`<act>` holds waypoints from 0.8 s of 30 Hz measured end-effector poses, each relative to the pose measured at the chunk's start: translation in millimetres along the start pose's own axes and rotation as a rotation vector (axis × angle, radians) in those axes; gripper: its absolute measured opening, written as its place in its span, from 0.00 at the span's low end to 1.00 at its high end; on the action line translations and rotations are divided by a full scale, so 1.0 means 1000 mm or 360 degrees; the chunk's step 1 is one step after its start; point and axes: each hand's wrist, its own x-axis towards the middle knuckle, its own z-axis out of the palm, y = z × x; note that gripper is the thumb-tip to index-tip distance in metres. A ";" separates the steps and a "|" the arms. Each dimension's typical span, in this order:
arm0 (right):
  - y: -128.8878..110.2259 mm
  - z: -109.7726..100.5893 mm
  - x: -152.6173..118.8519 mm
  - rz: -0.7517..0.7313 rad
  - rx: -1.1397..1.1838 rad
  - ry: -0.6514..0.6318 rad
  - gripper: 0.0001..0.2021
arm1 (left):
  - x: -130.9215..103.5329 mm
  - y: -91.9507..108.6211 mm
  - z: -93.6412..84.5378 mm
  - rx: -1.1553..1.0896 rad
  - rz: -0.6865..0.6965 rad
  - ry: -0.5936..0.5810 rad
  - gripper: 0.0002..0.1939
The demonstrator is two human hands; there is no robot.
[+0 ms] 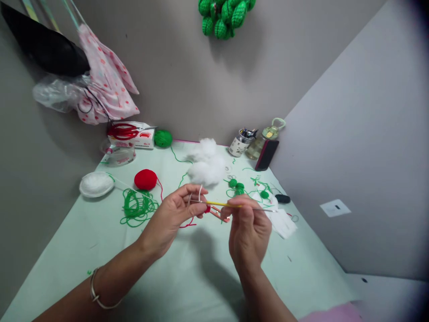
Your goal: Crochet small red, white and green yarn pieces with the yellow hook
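My right hand point(250, 230) is closed around a crochet hook point(219, 204) with a yellow middle and thin metal ends. The hook lies nearly level, its left end at the fingers of my left hand point(176, 208). Those fingers pinch a small red piece of yarn work point(207, 208), mostly hidden by the fingertips. White yarn point(200, 192) loops over my left fingers and runs toward the white yarn ball point(97, 184) at the left. Just beyond my left hand, a red yarn ball point(145, 180) rests beside tangled green yarn point(137, 207).
White stuffing point(207, 165) sits at the back middle. Scissors point(124, 131) lie against a box point(144, 137) near a green ball point(163, 138). A pen cup point(238, 146), bottle point(256, 146) and phone point(267, 155) stand back right. Green pieces point(239, 188) and white paper point(282, 223) are nearer.
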 end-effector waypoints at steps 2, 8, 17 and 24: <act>0.001 0.000 0.001 0.0132 0.0008 -0.0080 0.04 | 0.000 -0.004 0.002 0.0092 0.0003 0.0011 0.15; 0.003 -0.002 -0.001 0.0195 -0.0118 -0.0240 0.02 | -0.001 -0.010 0.004 0.0090 0.0004 0.0039 0.30; 0.008 -0.006 0.000 -0.0003 -0.0314 -0.0443 0.05 | -0.001 -0.008 0.007 0.0140 0.0074 0.0127 0.42; 0.014 -0.004 -0.003 0.0168 -0.0166 -0.0232 0.04 | 0.001 -0.015 0.004 0.0062 -0.0013 0.0096 0.38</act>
